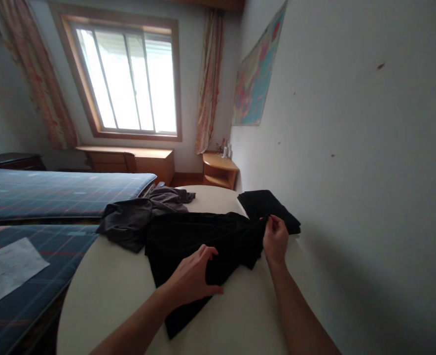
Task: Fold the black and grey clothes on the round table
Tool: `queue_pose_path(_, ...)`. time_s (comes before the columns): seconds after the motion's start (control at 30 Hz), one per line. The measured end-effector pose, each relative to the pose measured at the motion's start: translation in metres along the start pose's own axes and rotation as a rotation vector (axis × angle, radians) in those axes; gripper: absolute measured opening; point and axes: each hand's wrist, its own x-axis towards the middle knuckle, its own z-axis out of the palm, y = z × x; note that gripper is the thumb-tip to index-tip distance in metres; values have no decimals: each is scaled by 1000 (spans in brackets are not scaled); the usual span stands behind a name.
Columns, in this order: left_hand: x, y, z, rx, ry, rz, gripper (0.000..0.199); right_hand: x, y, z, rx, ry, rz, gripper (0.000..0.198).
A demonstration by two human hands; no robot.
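Note:
A black garment (188, 231) lies partly spread on the round cream table (103, 296); whether it is a shirt or trousers I cannot tell. My right hand (276, 239) pinches its right edge between thumb and fingers, slightly raised, close to a folded black stack of cloth (264, 202). Over the middle of the garment is my left hand (194, 276), open, its thumb spread away from the fingers. Whether the left fingertips touch the cloth is unclear. A crumpled dark grey garment (129, 219) lies at the table's far left, against the black one.
White wall (351, 197) runs close along the table's right side. On the left are beds with blue plaid mattresses (55, 192) and a sheet of paper (13, 268). Beyond stand a wooden desk (153, 155) and a corner shelf (220, 162) below the window (129, 81).

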Motion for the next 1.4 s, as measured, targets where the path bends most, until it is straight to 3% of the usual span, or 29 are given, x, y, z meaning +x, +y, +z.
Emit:
queue_pose_path(0.23, -4, 5, -5, 174, -258, 41, 27, 6, 4, -3, 29, 14, 0, 39)
queue_pose_path(0.53, -13, 3, -24, 189, -462, -66, 27, 7, 7, -5, 6, -7, -17, 38)
queue_pose_path(0.7, -14, 2, -29, 182, -485, -65, 25, 8, 6, -6, 9, -3, -10, 41)
queue_pose_path(0.8, -13, -4, -34, 156, -421, -41, 23, 8, 3, -7, -49, -12, -42, 44)
queue_pose_path(0.87, -10, -11, -38, 139, -314, -41, 20, 8, 1, -8, -79, -9, -66, 46)
queue_pose_path(1.07, 8, -42, -44, 6, 196, -144, 17, 12, 7, -11, -90, 22, -32, 46)
queue_pose_path(1.13, 12, -52, -45, -86, 302, -154, 22, 15, 11, -13, -143, 56, -39, 47)
queue_pose_path(1.27, 14, -69, -49, -188, 335, -117, 28, 21, 17, -18, -190, 100, -60, 50)
queue_pose_path(1.4, 13, -78, -54, -147, 362, -191, 21, 26, 20, -23, -200, 158, -39, 51)
